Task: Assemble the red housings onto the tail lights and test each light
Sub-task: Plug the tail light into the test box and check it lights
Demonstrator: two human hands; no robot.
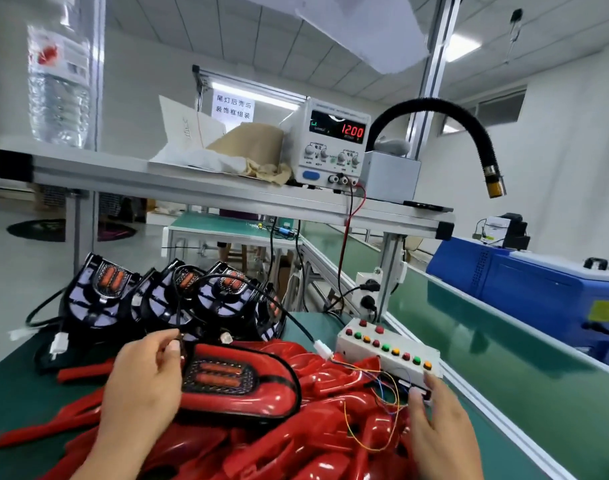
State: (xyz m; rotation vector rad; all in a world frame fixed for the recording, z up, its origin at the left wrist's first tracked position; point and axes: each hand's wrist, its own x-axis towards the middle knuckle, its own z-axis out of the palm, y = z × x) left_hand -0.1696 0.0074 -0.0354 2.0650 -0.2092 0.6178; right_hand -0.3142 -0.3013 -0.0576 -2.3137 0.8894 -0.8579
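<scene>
Your left hand (pixel 140 386) gripped the housed tail light (pixel 233 382) by one end, its palm hiding that end; what thumb and forefinger pinched at the top edge was too small to tell. Your right hand (pixel 438 420) lay flat, fingers straight, its fingertips (pixel 417 393) on the button box (pixel 389 351), covering whatever they pressed. Loose red housings (pixel 330 445) were heaped beneath both hands, cut off below. Bare black tail lights (pixel 164 299) stood beyond your left hand, overlapping one another
</scene>
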